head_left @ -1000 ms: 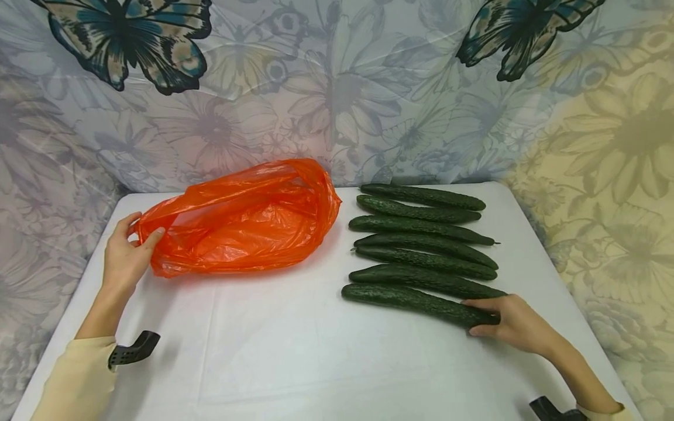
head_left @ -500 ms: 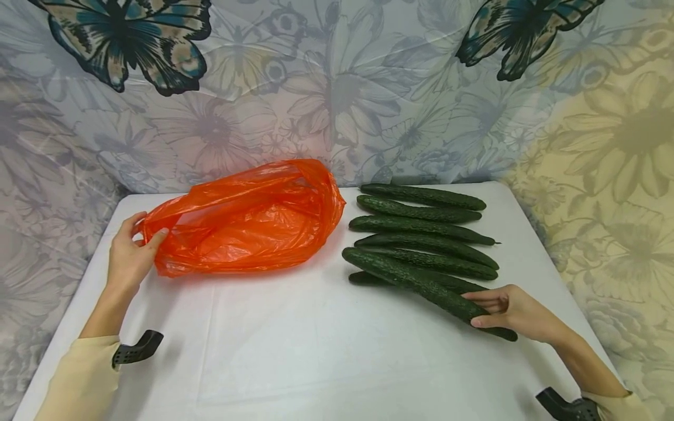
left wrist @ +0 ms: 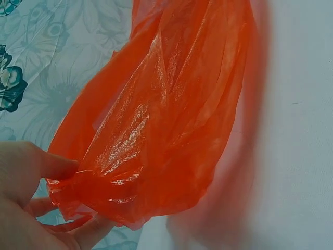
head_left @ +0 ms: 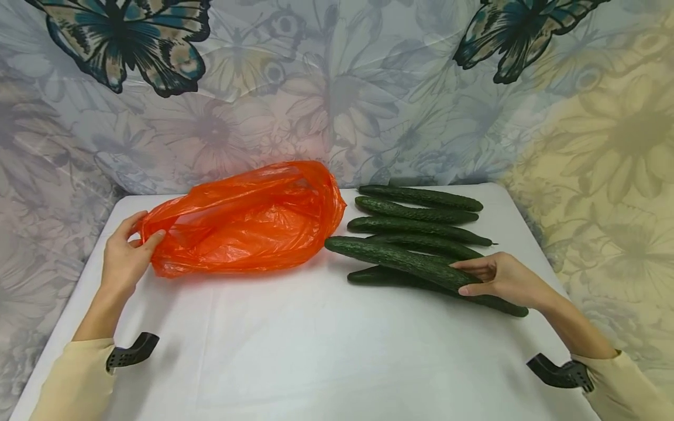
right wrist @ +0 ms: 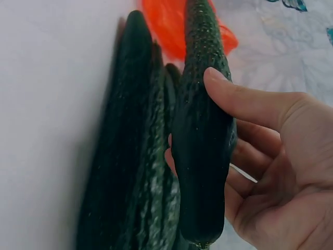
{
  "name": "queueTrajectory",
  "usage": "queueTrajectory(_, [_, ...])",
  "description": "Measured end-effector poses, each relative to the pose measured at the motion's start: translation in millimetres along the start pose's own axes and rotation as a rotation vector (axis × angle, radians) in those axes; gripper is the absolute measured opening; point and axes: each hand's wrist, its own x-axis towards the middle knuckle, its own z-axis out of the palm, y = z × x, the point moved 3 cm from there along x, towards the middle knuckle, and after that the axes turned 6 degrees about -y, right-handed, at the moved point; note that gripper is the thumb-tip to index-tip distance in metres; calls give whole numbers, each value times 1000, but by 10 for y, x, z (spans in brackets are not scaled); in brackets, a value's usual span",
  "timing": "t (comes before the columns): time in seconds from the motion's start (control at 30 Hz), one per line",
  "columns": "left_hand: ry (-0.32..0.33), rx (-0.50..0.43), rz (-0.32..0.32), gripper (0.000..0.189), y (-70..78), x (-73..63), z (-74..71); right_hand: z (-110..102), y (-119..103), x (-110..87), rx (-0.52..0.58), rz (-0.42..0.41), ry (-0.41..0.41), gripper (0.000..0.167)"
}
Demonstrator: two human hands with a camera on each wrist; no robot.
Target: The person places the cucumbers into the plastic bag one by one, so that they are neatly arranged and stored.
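Note:
My left hand [head_left: 125, 257] pinches the gathered left end of an orange plastic bag [head_left: 253, 228], whose mouth gapes toward me. The left wrist view shows thumb and fingers around the crumpled film of the bag [left wrist: 156, 130]. My right hand [head_left: 505, 280] grips a dark green cucumber [head_left: 389, 255] near its right end, tilted and raised over the others. Its left tip reaches close to the bag's right side; contact cannot be made out. In the right wrist view, thumb and fingers wrap the held cucumber [right wrist: 203, 151]. It partly covers the cucumbers below.
Several more cucumbers lie in a row on the white tabletop [head_left: 295, 351], among them a rearmost cucumber [head_left: 421, 197] and a nearest cucumber [head_left: 379, 276]. Flower and butterfly cloth [head_left: 337, 93] rises behind the table. A black wrist mount [head_left: 560, 372] sits on the right forearm.
My right hand has lifted the front cucumber off the table, then carried it up, away from me and leftward toward the bag. The left hand keeps its hold, almost still.

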Motion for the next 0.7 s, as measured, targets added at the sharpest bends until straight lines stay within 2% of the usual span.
queueTrajectory(0.17, [-6, -1, 15, 63, 18, -6, -12, -20, -167, 94, -15, -8, 28, 57])
queueTrajectory(0.43, [1, 12, 12, 63, 16, -17, -40, -55, -619, 311, -48, -26, 26, 55])
queueTrajectory(0.7, [11, 5, 15, 62, -15, -36, -48, -90, -822, 537, -40, -24, 7, 53])
